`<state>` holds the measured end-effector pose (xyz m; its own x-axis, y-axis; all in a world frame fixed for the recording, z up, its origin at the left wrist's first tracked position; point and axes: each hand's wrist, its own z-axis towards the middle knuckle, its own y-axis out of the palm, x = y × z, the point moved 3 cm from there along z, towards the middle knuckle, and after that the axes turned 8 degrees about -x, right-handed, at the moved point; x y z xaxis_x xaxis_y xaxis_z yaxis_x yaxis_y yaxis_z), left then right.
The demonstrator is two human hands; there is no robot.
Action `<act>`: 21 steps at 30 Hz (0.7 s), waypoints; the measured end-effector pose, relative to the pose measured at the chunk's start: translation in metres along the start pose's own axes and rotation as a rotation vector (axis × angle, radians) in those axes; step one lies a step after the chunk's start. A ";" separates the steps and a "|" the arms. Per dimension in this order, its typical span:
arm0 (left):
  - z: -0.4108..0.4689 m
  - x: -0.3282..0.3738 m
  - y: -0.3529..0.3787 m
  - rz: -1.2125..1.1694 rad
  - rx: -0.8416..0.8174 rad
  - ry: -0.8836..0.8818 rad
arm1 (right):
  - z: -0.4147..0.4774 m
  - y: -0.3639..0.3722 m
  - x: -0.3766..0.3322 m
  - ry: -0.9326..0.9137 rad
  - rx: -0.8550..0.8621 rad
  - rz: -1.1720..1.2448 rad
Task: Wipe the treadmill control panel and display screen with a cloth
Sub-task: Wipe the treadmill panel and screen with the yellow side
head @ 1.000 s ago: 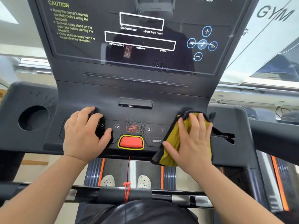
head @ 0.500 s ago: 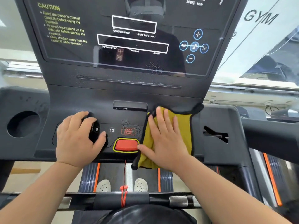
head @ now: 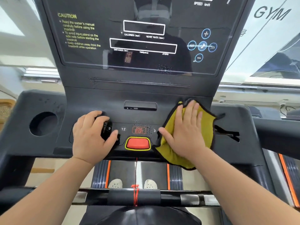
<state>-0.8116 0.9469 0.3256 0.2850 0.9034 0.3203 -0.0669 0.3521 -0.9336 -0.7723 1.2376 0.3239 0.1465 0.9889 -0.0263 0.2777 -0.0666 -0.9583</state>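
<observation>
Your right hand (head: 186, 135) lies flat, fingers straight, pressing the cloth (head: 207, 127) onto the panel (head: 139, 118) just right of the 3 key (head: 154, 130), and your left hand (head: 89, 137) curls round a black object (head: 105, 133) beside the red button (head: 138, 143).

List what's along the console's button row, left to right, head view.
cup-holder hole → left hand → "12" button → red button → "3" button → right hand flat on the yellow cloth → slot cut-out
</observation>
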 end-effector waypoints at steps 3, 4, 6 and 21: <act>-0.001 -0.004 -0.006 -0.086 0.017 0.023 | -0.010 0.007 -0.042 -0.098 -0.016 -0.007; -0.001 -0.006 -0.009 -0.102 0.012 0.038 | -0.016 0.010 -0.052 -0.130 -0.026 -0.005; -0.001 -0.015 -0.014 -0.096 -0.014 0.080 | -0.027 0.015 -0.056 -0.190 -0.054 -0.010; 0.009 -0.118 -0.041 0.089 -0.300 0.200 | -0.030 0.006 -0.099 0.081 -0.088 0.096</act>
<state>-0.8514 0.8279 0.3279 0.4739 0.8511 0.2258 0.1747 0.1605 -0.9715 -0.7565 1.1356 0.3290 0.2516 0.9637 -0.0899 0.3403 -0.1751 -0.9239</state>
